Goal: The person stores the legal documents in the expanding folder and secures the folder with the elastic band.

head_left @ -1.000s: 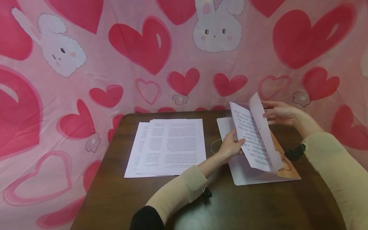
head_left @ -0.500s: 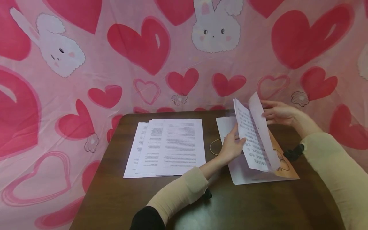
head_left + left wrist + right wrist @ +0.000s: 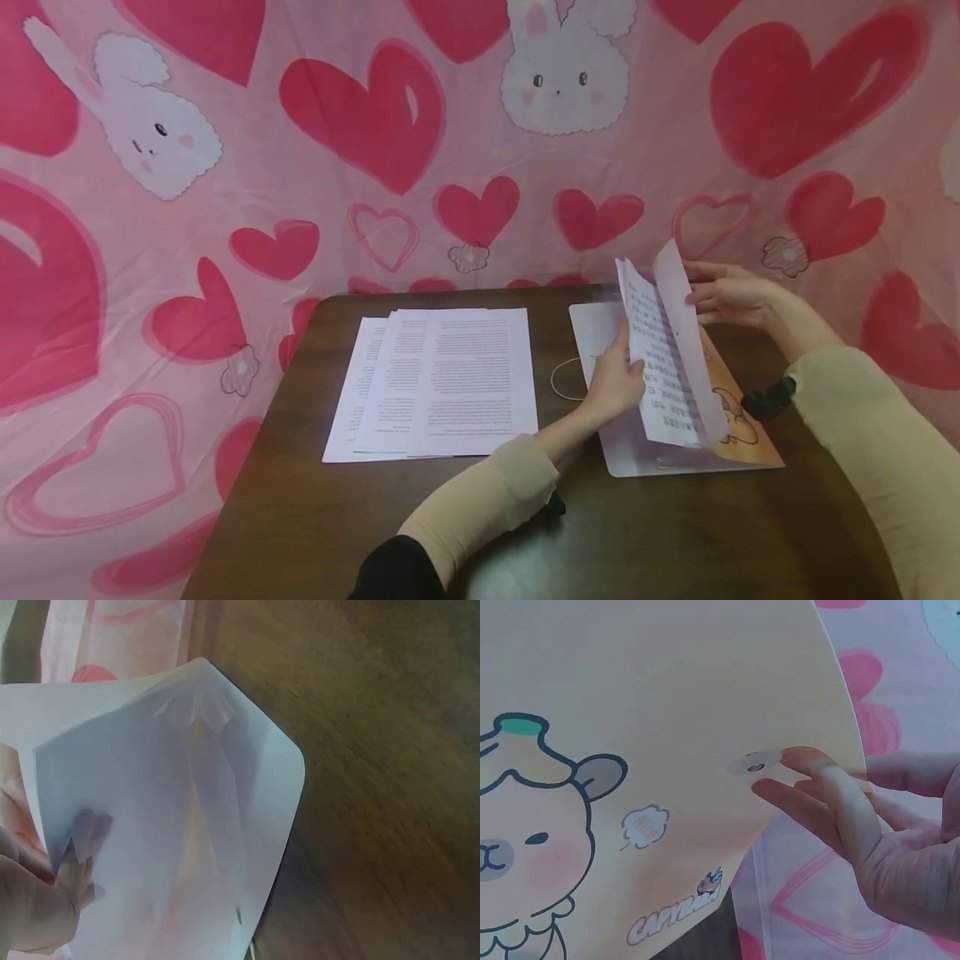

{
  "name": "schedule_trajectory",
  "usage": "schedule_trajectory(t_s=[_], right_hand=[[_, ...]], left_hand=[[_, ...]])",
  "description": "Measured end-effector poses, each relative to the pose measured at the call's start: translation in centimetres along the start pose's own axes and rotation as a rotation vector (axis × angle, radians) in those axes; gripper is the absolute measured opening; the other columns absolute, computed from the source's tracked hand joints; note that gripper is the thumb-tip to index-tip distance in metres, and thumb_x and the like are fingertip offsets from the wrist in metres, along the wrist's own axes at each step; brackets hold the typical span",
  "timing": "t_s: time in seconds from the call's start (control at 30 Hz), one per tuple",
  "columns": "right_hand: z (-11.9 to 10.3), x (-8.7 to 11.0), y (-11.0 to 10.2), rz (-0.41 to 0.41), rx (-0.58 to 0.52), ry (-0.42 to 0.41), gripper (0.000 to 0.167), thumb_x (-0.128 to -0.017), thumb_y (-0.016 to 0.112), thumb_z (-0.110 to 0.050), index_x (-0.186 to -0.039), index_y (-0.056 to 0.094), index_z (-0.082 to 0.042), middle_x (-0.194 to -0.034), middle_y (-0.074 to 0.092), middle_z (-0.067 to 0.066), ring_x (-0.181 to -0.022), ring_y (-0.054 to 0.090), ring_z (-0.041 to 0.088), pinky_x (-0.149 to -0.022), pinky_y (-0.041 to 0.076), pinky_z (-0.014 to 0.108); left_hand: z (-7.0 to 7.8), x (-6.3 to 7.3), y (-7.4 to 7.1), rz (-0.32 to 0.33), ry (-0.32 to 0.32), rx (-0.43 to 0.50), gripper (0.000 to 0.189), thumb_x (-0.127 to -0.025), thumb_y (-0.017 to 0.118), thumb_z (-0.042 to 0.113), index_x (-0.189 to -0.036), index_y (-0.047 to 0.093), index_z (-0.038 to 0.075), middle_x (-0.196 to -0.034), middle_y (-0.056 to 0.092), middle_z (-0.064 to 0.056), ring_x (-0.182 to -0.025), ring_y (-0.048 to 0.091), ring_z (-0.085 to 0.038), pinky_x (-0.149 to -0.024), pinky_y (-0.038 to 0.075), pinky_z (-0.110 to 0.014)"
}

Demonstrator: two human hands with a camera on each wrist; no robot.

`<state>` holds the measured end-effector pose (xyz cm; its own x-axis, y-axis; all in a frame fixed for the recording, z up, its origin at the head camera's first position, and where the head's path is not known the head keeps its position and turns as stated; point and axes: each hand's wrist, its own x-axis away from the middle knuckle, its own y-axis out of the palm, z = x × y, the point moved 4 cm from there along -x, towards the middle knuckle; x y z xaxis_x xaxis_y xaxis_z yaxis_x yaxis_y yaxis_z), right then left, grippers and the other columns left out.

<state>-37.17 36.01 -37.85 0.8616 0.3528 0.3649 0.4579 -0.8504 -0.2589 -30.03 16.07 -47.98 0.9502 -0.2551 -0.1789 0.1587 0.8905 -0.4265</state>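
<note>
On the right half of the table lies a cartoon-printed folder, white inside, its front cover raised. My right hand pinches that cover at its far edge, fingers beside a round fastener in the right wrist view. My left hand holds several printed sheets by their left edge, thumb on top. They stand tilted within the folder, overlapping the raised cover. In the left wrist view, the left hand's fingers show at the edge of a pale sheet over the folder's rounded corner.
Left of the folder, overlapping printed pages lie on the brown table. A thin cord loop sticks out from the folder's left side. Behind the table hangs a pink cloth with hearts and rabbits.
My left hand has moved slightly right with the sheets, which now stand steeper and closer to the raised cover. My right hand keeps its hold on the cover almost unmoved.
</note>
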Motion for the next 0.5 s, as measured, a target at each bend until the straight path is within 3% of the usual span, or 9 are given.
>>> schedule_trajectory(t_s=[0.1,0.2,0.27,0.33,0.4,0.5], right_hand=[[0.1,0.0,-0.1,-0.002,-0.013,-0.002,0.086,-0.113,0.044,0.0,-0.174,-0.015,-0.009,-0.149,0.053,0.008,-0.105,0.067,-0.002,-0.092,0.063,0.028],[0.2,0.1,-0.3,0.01,-0.033,-0.004,0.086,-0.112,0.044,0.0,-0.174,-0.014,-0.009,-0.121,0.06,-0.018,-0.103,0.067,-0.002,-0.09,0.063,0.027],[0.2,0.2,-0.4,0.019,-0.033,-0.011,0.085,-0.112,0.044,0.0,-0.174,-0.014,-0.008,-0.112,0.059,-0.023,-0.102,0.067,-0.001,-0.09,0.063,0.027],[0.1,0.1,-0.4,0.026,-0.024,-0.012,0.084,-0.112,0.043,0.0,-0.174,-0.014,-0.008,-0.121,0.059,-0.017,-0.102,0.067,-0.002,-0.089,0.063,0.026],[0.1,0.1,-0.3,0.027,-0.013,-0.011,0.083,-0.113,0.042,0.0,-0.174,-0.014,-0.008,-0.138,0.056,-0.001,-0.102,0.066,-0.002,-0.09,0.063,0.026],[0.1,-0.1,0.1,0.012,-0.014,-0.011,0.084,-0.112,0.04,0.002,-0.173,-0.017,-0.008,-0.163,0.032,0.025,-0.103,0.065,-0.004,-0.09,0.062,0.025]], left_hand=[[-2.5,-1.1,1.7,0.038,0.033,-0.104,0.079,-0.104,0.062,0.005,-0.175,0.027,0.008,-0.134,0.079,-0.015,-0.104,0.079,-0.011,-0.09,0.064,-0.028],[-2.5,-1.1,1.6,0.028,0.014,-0.055,0.08,-0.105,0.061,0.002,-0.176,0.024,0.012,-0.132,0.08,-0.015,-0.1,0.081,-0.012,-0.085,0.064,-0.025],[-2.3,-1.1,1.3,0.03,0.013,-0.028,0.08,-0.105,0.062,0.002,-0.176,0.025,0.012,-0.132,0.08,-0.015,-0.103,0.081,-0.012,-0.083,0.064,-0.023],[-2.5,-1.4,1.5,0.028,0.0,-0.018,0.08,-0.106,0.062,0.005,-0.176,0.024,0.014,-0.135,0.079,-0.013,-0.11,0.08,-0.011,-0.089,0.063,-0.022],[-3.5,-2.0,2.4,0.032,0.0,-0.045,0.082,-0.105,0.063,0.006,-0.176,0.024,0.016,-0.138,0.078,-0.012,-0.112,0.078,-0.009,-0.092,0.061,-0.02],[-4.7,-2.9,3.6,0.028,-0.006,-0.103,0.085,-0.104,0.065,0.007,-0.177,0.023,0.019,-0.147,0.073,-0.012,-0.12,0.073,-0.008,-0.101,0.06,-0.022]])
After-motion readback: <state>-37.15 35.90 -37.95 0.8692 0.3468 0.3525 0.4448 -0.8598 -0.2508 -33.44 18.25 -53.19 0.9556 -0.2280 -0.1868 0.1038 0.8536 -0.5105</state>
